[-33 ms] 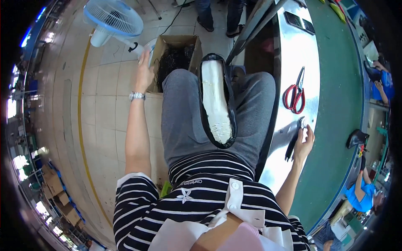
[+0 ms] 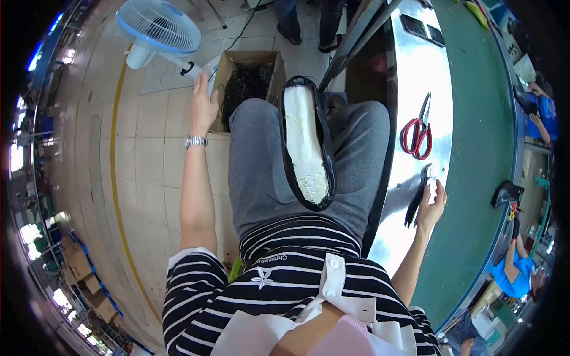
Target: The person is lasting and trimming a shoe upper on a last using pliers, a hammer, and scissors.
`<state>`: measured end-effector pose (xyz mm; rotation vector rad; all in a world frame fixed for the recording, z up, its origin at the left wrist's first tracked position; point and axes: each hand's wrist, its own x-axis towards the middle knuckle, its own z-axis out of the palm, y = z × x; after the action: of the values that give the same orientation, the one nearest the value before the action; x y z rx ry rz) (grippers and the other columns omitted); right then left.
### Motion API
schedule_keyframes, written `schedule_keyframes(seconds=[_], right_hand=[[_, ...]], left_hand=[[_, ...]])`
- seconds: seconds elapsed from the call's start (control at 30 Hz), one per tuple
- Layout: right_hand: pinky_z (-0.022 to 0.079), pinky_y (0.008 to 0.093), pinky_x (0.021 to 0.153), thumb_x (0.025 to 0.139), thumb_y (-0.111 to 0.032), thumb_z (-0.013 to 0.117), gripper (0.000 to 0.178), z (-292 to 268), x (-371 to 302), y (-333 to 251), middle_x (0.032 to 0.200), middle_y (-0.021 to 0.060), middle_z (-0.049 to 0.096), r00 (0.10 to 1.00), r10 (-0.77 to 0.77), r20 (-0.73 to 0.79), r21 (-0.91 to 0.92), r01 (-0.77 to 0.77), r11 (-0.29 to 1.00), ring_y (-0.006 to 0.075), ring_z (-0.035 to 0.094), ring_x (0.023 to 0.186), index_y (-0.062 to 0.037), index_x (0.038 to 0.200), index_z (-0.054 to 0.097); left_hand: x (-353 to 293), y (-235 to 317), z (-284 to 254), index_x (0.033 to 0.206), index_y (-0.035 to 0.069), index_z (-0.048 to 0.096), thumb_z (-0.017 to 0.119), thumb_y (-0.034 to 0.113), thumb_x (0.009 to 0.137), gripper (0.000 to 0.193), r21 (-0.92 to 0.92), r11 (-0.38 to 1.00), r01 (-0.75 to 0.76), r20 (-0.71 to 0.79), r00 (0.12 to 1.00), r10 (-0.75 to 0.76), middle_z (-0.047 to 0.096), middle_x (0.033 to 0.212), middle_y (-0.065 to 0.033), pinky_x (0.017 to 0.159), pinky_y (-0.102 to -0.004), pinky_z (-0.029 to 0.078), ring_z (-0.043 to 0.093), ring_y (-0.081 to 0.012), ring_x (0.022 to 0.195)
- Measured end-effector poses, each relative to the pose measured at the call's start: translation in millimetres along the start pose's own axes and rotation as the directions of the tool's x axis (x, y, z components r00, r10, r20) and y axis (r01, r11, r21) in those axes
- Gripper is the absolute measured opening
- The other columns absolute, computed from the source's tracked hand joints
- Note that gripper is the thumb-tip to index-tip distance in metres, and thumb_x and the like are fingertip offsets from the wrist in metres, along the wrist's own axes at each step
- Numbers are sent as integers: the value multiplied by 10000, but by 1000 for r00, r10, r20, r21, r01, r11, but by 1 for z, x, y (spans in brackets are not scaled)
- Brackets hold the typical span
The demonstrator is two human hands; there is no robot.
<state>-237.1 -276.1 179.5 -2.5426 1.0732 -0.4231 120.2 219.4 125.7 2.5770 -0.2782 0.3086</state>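
Note:
A black shoe upper (image 2: 305, 139) rests bottom up between my thighs, its pale insole showing inside a dark rim. Out to the left, my left hand (image 2: 203, 108) has its fingers stretched beside a cardboard box (image 2: 278, 71) of tangled black strands, holding nothing. My right hand (image 2: 432, 204) lies at the metal bench with thumb and forefinger curled round a small whitish thing too unclear to name. Beside that hand lies a narrow black bundle (image 2: 414, 207). Scissors (image 2: 418, 139) with red handles lie just beyond it.
A blue and white fan (image 2: 157, 29) stands at far left. The metal bench (image 2: 409, 77) runs along my right, with a dark phone-like slab (image 2: 414, 25) at its far end. Beyond it is a green surface (image 2: 481, 148). Another person's legs (image 2: 288, 21) stand ahead.
My left hand has come slightly back toward me, its fingers a little more apart. The right hand has drawn back very slightly along the bench. The shoe upper has stayed put.

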Motion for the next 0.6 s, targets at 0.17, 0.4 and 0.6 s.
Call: schedule_keyframes(seconds=[0.17, 0.4, 0.6], right_hand=[[414, 427, 963, 854, -360, 688, 615, -10, -42, 8, 1231, 252, 516, 997, 77, -26, -226, -81, 971, 386, 504, 1143, -20, 1327, 490], [453, 431, 876, 900, -330, 622, 568, 2, -52, -2, 1141, 233, 522, 993, 115, 19, -302, -104, 948, 373, 527, 1049, -15, 1350, 478], [465, 318, 708, 1001, -345, 442, 406, -15, -45, 0, 892, 56, 587, 730, 541, 417, 619, -664, 419, 124, 552, 785, -5, 1180, 575]], left_hand=[[-27, 153, -41, 1394, 40, 453, 541, 222, 940, 498, -301, 895, -329, -115, 944, 308, 457, 1424, -169, 1114, -412, 297, 374, -330, 1359], [-44, 258, -9, 1266, 95, 602, 534, 394, 927, 457, -289, 609, -738, 56, 622, 781, 579, 1306, -114, 1105, -444, 300, 446, -293, 1304], [33, 288, 12, 1227, 19, 608, 657, 411, 840, 553, -412, 774, -481, 476, 610, 633, 638, 1163, -180, 900, -379, 479, 612, -328, 1030]])
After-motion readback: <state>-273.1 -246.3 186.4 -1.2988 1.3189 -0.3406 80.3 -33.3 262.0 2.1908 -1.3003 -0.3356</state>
